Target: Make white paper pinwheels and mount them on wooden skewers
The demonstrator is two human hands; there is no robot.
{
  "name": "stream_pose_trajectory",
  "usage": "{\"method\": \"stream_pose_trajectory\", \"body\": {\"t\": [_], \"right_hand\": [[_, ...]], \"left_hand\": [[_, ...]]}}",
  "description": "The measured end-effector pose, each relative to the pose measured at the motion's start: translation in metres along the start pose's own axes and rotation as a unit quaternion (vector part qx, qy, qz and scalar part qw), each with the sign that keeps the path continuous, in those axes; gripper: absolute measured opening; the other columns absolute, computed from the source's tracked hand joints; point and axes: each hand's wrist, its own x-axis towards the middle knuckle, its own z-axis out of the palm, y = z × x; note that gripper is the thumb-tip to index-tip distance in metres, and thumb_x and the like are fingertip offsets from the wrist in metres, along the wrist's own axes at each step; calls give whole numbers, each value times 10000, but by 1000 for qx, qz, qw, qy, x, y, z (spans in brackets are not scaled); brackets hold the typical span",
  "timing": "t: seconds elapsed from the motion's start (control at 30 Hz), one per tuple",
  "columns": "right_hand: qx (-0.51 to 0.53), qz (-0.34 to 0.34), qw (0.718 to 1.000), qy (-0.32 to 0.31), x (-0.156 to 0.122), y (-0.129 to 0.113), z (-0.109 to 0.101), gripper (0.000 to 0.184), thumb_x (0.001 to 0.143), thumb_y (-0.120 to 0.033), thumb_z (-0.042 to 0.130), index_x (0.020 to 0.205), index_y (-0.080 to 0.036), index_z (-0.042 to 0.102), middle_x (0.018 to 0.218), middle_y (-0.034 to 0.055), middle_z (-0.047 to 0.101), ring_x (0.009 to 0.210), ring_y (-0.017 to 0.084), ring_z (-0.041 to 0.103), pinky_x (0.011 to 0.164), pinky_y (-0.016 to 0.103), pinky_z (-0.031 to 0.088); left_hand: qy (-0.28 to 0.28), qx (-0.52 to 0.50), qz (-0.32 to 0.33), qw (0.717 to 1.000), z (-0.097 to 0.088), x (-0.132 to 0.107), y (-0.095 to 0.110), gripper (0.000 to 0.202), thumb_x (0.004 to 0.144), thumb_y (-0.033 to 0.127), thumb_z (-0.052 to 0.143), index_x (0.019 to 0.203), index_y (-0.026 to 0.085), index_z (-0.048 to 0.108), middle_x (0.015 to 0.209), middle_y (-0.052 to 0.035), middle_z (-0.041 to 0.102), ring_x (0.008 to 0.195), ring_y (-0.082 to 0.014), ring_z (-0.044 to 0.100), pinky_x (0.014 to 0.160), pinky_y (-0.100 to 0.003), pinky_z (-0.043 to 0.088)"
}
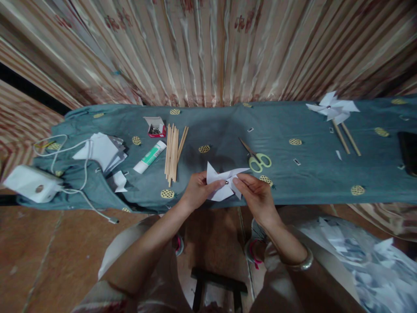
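A white paper pinwheel point(217, 174) is held between both hands at the near edge of the cloth-covered table. My left hand point(199, 189) pinches its left side, the thumb lying close to a small metal thumbtack point(226, 183) at the centre. On the right side, my right hand point(256, 191) has thumb and fingers closed on a paper blade. No stick shows on this pinwheel. Just beyond my right hand lie scissors point(259, 161) with pale green handles, blades pointing away to the left. Wooden sticks point(172, 152) lie in a bundle beyond my left hand.
Left of the sticks are a red tack box point(157, 128), a glue stick point(150, 157) and stacked paper point(103, 150). A white charger point(32, 183) trails cables. Finished pinwheels point(337, 108) lie at right, near a dark phone point(408, 152). A bag of paper scraps point(374, 265) stands low right.
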Motion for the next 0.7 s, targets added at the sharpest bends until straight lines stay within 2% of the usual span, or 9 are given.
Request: {"method": "stream_pose_trajectory", "body": {"t": [0.3, 0.7], "right_hand": [[23, 21, 999, -13, -2, -5, 0, 256, 732, -436, 655, 733, -181, 678, 644, -7, 589, 584, 118, 485, 537, 233, 394], [5, 5, 1000, -30, -4, -6, -4, 267, 772, -426, 621, 685, -173, 630, 584, -41, 469, 558, 94, 391, 513, 226, 309]], "left_hand": [[1, 22, -10, 1000, 2, -1, 3, 422, 497, 459, 849, 689, 116, 698, 619, -4, 649, 559, -107, 545, 560, -230, 435], [12, 34, -9, 999, 6, -1, 4, 408, 485, 447, 854, 679, 124, 698, 609, 3, 654, 556, -101, 535, 552, -220, 417]]}}
